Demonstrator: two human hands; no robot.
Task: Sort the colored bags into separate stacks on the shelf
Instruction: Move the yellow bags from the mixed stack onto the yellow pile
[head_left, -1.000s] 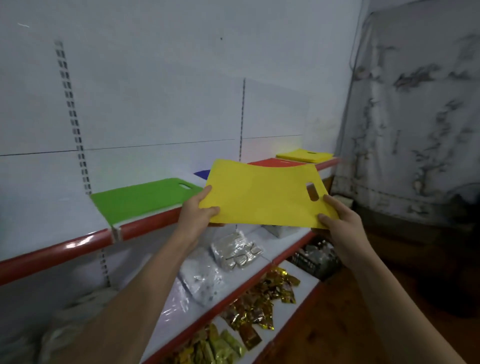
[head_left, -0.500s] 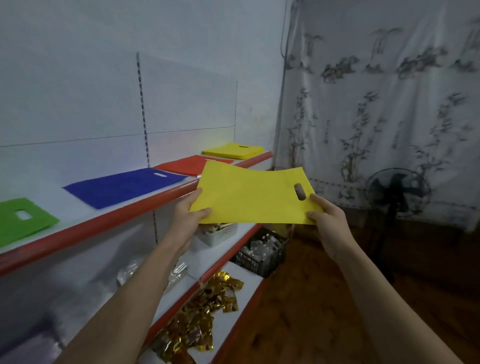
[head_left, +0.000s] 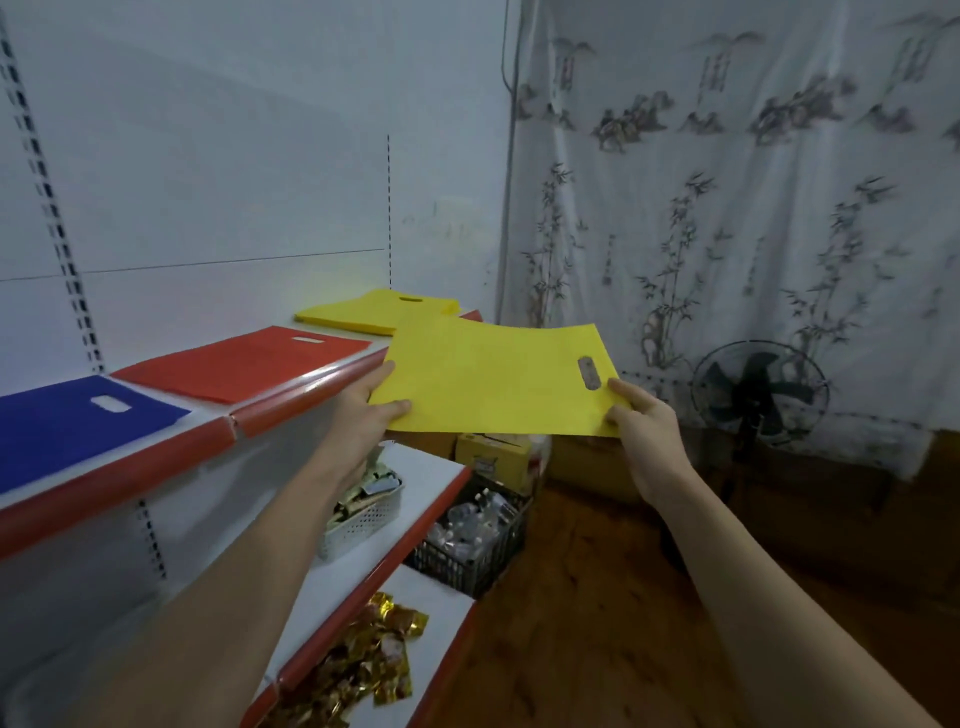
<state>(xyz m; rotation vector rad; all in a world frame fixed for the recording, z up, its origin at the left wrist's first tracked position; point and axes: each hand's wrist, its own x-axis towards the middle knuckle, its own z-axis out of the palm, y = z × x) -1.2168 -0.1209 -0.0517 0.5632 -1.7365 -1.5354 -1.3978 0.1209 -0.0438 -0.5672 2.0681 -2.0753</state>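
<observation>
Yellow bag (head_left: 493, 376), flat and with a cut-out handle slot near its right edge, is held level at centre frame, off the shelf and just in front of its red lip. Left hand (head_left: 371, 402) pinches the bag's lower left corner, thumb on top, fingers underneath. Right hand (head_left: 641, 423) grips the lower right corner below the slot, thumb on top and fingers curled under the edge.

Top shelf (head_left: 270, 402) runs from lower left toward centre. On it, from left to right of frame: blue bag (head_left: 62, 421) at the left edge, red bag (head_left: 239, 364) beside it but apart, then a yellow stack (head_left: 363, 314) at the far end, just behind the held bag's upper left edge. Whether the held bag touches that stack cannot be told.

Below, centre: a white perforated basket (head_left: 363, 519) of small packets on the middle shelf, gold wrappers (head_left: 358, 670) on the lowest shelf, a black crate (head_left: 472, 543) on the wood floor. Right of frame: a dark fan (head_left: 758, 392) before a printed curtain (head_left: 727, 208).
</observation>
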